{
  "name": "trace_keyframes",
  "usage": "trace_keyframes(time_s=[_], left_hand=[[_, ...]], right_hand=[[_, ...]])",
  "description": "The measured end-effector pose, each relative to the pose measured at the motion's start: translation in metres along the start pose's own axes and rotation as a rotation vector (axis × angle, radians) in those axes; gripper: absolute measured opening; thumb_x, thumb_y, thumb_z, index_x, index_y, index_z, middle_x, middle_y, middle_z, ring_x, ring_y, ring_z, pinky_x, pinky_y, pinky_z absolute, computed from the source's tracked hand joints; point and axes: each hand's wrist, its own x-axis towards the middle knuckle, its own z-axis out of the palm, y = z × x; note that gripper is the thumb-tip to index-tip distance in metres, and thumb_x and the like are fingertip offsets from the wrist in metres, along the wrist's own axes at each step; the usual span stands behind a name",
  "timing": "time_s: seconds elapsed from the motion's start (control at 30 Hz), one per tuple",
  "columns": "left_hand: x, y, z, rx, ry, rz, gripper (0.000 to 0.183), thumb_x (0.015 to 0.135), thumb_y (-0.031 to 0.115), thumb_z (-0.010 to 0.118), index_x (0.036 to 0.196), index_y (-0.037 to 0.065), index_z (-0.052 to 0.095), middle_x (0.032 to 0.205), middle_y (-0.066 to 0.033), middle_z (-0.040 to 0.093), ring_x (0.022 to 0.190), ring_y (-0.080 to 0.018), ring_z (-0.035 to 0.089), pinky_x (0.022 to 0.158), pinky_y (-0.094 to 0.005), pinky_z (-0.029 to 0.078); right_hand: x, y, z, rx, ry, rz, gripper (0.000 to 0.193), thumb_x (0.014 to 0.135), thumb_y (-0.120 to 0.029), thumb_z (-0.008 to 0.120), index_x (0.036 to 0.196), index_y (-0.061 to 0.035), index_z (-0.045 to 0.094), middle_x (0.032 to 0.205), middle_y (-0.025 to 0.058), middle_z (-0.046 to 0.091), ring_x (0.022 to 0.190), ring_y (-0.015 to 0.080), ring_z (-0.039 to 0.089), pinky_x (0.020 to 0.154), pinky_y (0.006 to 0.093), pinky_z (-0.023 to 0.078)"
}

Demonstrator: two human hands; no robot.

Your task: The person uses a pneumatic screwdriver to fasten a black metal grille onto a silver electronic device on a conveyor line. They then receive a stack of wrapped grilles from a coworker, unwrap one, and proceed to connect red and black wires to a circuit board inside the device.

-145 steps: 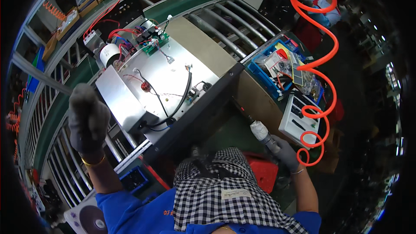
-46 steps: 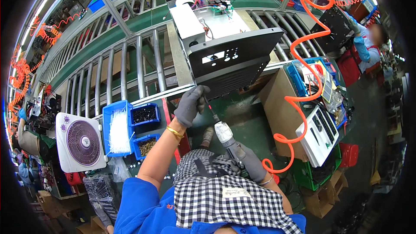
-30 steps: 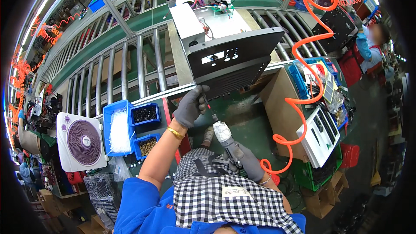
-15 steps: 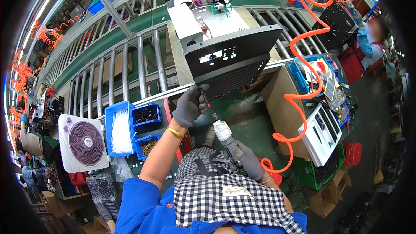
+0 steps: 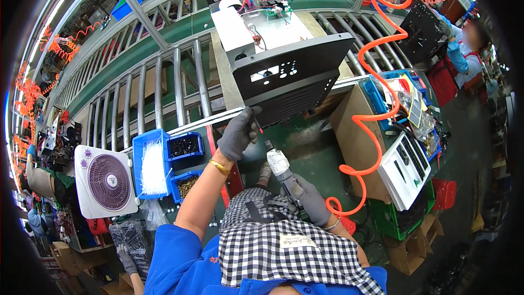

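Note:
My left hand [image 5: 238, 134], in a grey glove, has its fingers pinched on a thin dark rod with a red tip [image 5: 260, 129], which looks like a screwdriver bit. It is just below the front edge of a black metal panel [image 5: 295, 74]. My right hand [image 5: 312, 201], also gloved, is wrapped round a power screwdriver [image 5: 280, 167] with a pale, taped-looking front. Its nose points up toward the bit, with a small gap between them. The panel stands upright on a white cabinet [image 5: 234, 27] with wires and a circuit board on top.
A roller conveyor [image 5: 158, 93] runs across behind. Blue bins [image 5: 148, 164] of white strips and small screws sit left, beside a white fan [image 5: 106, 180]. An orange coiled hose [image 5: 376, 147] hangs at right, near a cluttered cart [image 5: 349, 131]. A co-worker [image 5: 464, 54] handles a black panel.
Both my hands have shifted slightly left, still holding the bit and the power screwdriver. The orange hose has swung left. The co-worker's black panel has moved a little.

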Motion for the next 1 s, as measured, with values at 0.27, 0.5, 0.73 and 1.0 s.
trace_keyframes(time_s=[0.27, 0.5, 0.73, 1.0], left_hand=[[0.000, -0.003, -0.011, 0.116, 0.003, 0.036, 0.050, 0.101, 0.044, 0.049, 0.124, 0.001, 0.058, 0.074, 0.0003, 0.054, 0.056, -0.0099, 0.049, 0.049, -0.0258, 0.044], [0.007, -0.023, -0.032, 0.513, 0.347, 0.337, 0.039, 0.095, 0.029, 0.061, 0.122, 0.001, 0.060, 0.087, -0.0046, 0.065, 0.068, -0.0106, 0.058, 0.057, -0.0251, 0.047], [0.017, -0.021, -0.020, 0.909, 0.333, 0.437, 0.043, 0.088, 0.028, 0.065, 0.124, 0.006, 0.059, 0.099, -0.0138, 0.070, 0.085, -0.0226, 0.068, 0.079, -0.0348, 0.052], [0.030, -0.026, -0.032, 1.081, 0.312, 0.326, 0.040, 0.089, 0.036, 0.061, 0.118, 0.009, 0.058, 0.102, -0.0199, 0.068, 0.100, -0.0378, 0.064, 0.087, -0.0444, 0.048]], right_hand=[[0.007, 0.010, -0.002, -0.015, -0.003, -0.059, 0.044, 0.099, -0.048, 0.049, 0.113, -0.0064, 0.054, 0.087, 0.0000, 0.054, 0.064, 0.0065, 0.050, 0.057, 0.0223, 0.041], [0.022, 0.046, -0.012, -0.128, 0.083, -0.223, 0.060, 0.094, -0.051, 0.058, 0.129, -0.0033, 0.051, 0.088, 0.0003, 0.056, 0.066, 0.0057, 0.051, 0.058, 0.0216, 0.043], [0.026, 0.044, -0.019, -0.160, 0.089, -0.239, 0.058, 0.094, -0.055, 0.056, 0.121, -0.0040, 0.053, 0.091, 0.0021, 0.058, 0.067, 0.0068, 0.052, 0.057, 0.0222, 0.043], [0.029, 0.040, -0.024, -0.027, 0.022, -0.167, 0.060, 0.094, -0.057, 0.056, 0.120, -0.0027, 0.052, 0.089, 0.0022, 0.057, 0.059, 0.0082, 0.052, 0.051, 0.0232, 0.042]])
